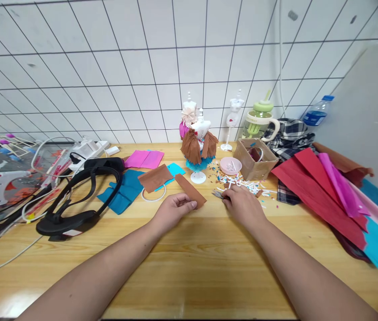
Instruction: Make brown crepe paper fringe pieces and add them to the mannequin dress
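My left hand (176, 209) pinches the lower end of a brown paper strip (189, 189) between thumb and fingers. To its right, my right hand (242, 203) is closed over small scissors (218, 194), whose blades point left toward the strip without touching it. Another brown paper piece (155, 178) lies over a white ring (154, 194) and a light blue piece (176, 170). Behind my hands stands a small white dress form (201, 129) wearing brown and blue paper ruffles. Paper scraps (242, 183) are scattered beyond my right hand.
A black headset (71, 223), teal paper (125, 191), pink paper (144, 158) and a glue gun (3, 183) lie left. Toward the right are a pink dish (230, 166), a cardboard box (255, 167), a green-lidded jug (259, 120) and red paper (316, 191).
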Demonstrator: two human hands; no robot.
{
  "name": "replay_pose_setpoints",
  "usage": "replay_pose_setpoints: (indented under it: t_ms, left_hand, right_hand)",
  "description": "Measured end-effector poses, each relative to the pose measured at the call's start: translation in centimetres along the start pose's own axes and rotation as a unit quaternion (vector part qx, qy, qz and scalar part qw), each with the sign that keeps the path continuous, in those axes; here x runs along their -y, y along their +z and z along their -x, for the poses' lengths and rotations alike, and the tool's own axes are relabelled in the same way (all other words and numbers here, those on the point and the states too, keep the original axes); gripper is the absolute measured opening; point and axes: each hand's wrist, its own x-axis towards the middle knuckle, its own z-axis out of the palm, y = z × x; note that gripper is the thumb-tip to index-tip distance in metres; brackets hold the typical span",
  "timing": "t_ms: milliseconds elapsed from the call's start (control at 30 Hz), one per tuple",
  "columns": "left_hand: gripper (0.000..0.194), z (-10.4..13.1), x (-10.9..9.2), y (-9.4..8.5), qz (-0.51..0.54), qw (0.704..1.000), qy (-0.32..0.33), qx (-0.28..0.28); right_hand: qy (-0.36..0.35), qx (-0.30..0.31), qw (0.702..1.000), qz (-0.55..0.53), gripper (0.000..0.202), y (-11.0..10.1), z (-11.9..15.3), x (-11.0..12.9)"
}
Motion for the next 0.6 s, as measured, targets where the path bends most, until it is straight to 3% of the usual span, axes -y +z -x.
replay_pose_setpoints:
  t_ms: [200,333,433,533,600]
  left_hand:
    - [0.025,0.1,-0.4,-0.1,0.001,0.998,0.019,-0.058]
    - [0.026,0.0,-0.2,-0.2,0.04,0.995,0.008,-0.088]
    - [0.027,0.0,0.0,-0.2,0.062,0.993,0.009,-0.098]
    - [0.028,0.0,0.0,-0.1,0.061,0.994,0.01,-0.091]
    - [0.029,0.1,0.1,0.1,0.056,0.995,0.004,-0.086]
  right_hand:
    - [-0.008,-0.016,1.0,-0.019,0.01,0.1,0.5,0.9]
    - [0.022,-0.07,0.98,-0.183,0.013,0.0,0.6,1.5]
    - [0.053,-0.033,0.923,-0.381,0.03,-0.1,0.8,2.7]
    - [0.116,0.123,0.822,-0.543,0.016,-0.1,1.4,4.5]
    - [0.138,0.192,0.778,-0.582,0.016,-0.1,1.8,5.6]
